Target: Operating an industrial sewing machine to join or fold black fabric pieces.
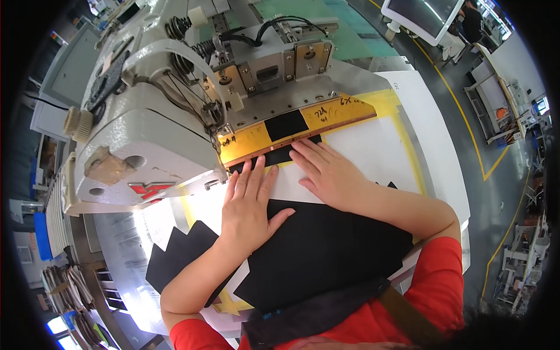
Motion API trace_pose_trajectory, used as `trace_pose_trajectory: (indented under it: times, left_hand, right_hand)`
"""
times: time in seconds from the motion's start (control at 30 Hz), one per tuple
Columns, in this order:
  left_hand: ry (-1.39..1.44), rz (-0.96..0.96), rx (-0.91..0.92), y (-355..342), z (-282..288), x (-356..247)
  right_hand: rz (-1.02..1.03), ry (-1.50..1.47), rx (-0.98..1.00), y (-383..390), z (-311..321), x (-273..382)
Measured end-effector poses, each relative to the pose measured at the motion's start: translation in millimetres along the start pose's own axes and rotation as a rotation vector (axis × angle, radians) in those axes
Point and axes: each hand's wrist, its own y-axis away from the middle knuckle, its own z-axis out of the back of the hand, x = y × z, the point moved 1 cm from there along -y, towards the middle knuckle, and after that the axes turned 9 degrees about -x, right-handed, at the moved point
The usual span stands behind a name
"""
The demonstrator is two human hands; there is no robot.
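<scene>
My left hand [245,219] lies flat with fingers apart, its fingertips on a narrow black fabric strip [279,155] along a yellow guide plate [326,119] with a copper-coloured edge. My right hand [329,175] lies flat to its right, fingertips at the same strip and edge. The plate sits under a white industrial sewing machine [143,137] with a metal fixture, and has a black patch on it. A large black fabric piece [321,251] spreads below my hands on the white, yellow-taped work surface; more cut black pieces [181,256] lie at left.
A green surface [356,38] lies behind the machine. A monitor [417,14] and a seated person [469,26] are at top right, by a yellow-lined floor [484,175]. A white bench [496,99] stands at right; stacked patterns [64,286] are at lower left.
</scene>
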Motion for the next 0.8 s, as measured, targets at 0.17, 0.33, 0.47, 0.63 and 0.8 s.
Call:
trace_pose_trajectory:
  times: [0.17, 0.33, 0.47, 0.63, 0.8]
  left_hand:
    - [-0.078, -0.006, -0.017, -4, -4, 3]
    - [0.011, 0.061, -0.027, -3, -6, 4]
    - [-0.004, 0.034, -0.034, -1, -3, 2]
    - [0.0, 0.031, -0.047, 1, -2, 4]
    - [-0.039, 0.019, -0.043, 6, 2, 6]
  right_hand:
    - [-0.054, 0.033, 0.014, 1, 2, 1]
    - [-0.028, 0.062, 0.042, 3, -1, 4]
    - [-0.073, -0.029, 0.037, -4, -3, -9]
    - [-0.068, -0.011, 0.022, 3, -2, -7]
    - [-0.066, -0.002, 0.057, 8, 2, 3]
